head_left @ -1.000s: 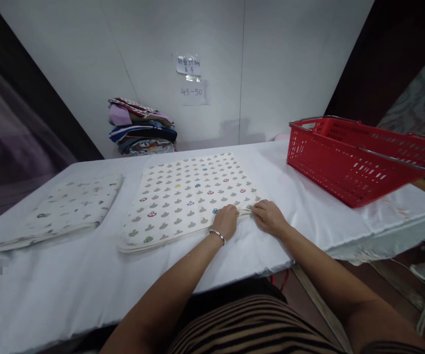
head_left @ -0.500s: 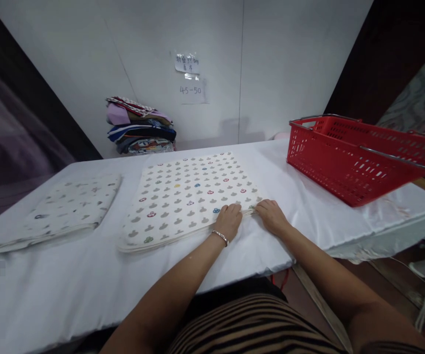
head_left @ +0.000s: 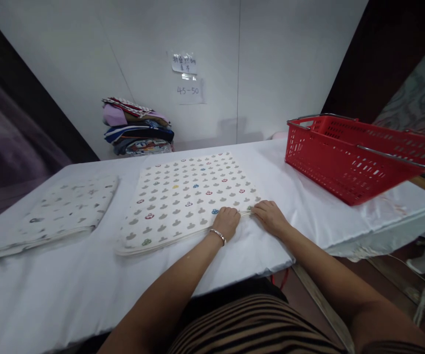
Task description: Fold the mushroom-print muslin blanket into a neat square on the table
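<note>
A cream folded cloth (head_left: pixel 186 196) with rows of small grey and coloured shapes lies flat on the white-covered table (head_left: pixel 308 206). My left hand (head_left: pixel 227 220), with a bracelet at the wrist, is closed on the cloth's near right edge. My right hand (head_left: pixel 267 215) pinches the same edge at the near right corner. The two hands lie close together, a few centimetres apart.
A second folded patterned cloth (head_left: pixel 61 211) lies at the left. A stack of folded clothes (head_left: pixel 136 127) sits at the back against the white wall. A red plastic basket (head_left: pixel 349 152) stands at the right, near the table's edge.
Both hands stay at the cloth's near right corner, almost still. The view has shifted slightly.
</note>
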`<state>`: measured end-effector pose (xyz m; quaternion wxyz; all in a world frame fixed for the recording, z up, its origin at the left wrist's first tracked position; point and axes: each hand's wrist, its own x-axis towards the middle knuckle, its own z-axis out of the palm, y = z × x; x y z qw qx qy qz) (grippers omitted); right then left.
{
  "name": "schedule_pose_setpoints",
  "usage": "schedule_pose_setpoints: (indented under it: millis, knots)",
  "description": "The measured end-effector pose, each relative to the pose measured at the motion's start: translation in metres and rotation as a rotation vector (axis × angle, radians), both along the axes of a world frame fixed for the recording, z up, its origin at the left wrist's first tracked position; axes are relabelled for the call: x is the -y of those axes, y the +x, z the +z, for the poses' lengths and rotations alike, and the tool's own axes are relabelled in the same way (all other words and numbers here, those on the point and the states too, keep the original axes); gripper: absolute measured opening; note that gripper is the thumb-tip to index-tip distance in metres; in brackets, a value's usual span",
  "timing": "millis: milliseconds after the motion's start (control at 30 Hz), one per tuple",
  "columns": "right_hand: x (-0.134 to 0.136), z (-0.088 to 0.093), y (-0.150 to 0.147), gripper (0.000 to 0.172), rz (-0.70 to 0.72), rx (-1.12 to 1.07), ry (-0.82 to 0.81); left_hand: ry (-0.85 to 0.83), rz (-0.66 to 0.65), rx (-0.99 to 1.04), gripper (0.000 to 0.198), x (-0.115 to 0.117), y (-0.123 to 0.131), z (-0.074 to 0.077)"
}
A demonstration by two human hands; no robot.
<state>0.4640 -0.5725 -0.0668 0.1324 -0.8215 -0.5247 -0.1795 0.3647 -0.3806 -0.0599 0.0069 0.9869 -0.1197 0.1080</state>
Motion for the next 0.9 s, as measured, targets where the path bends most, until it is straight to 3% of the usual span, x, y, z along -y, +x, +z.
schedule_pose_setpoints:
  millis: [467, 700, 900]
  knots:
    - [0.001, 0.002, 0.002, 0.025, -0.003, 0.031, -0.030, 0.074, -0.026, 0.004, 0.023, 0.006, 0.001, 0.006]
    - [0.005, 0.006, 0.007, 0.024, 0.016, 0.030, -0.069, 0.040, 0.023, -0.050, 0.024, 0.004, 0.007, 0.006]
    - [0.007, 0.001, 0.013, 0.019, 0.067, 0.014, -0.089, 0.003, -0.027, -0.060, 0.024, 0.003, 0.007, 0.003]
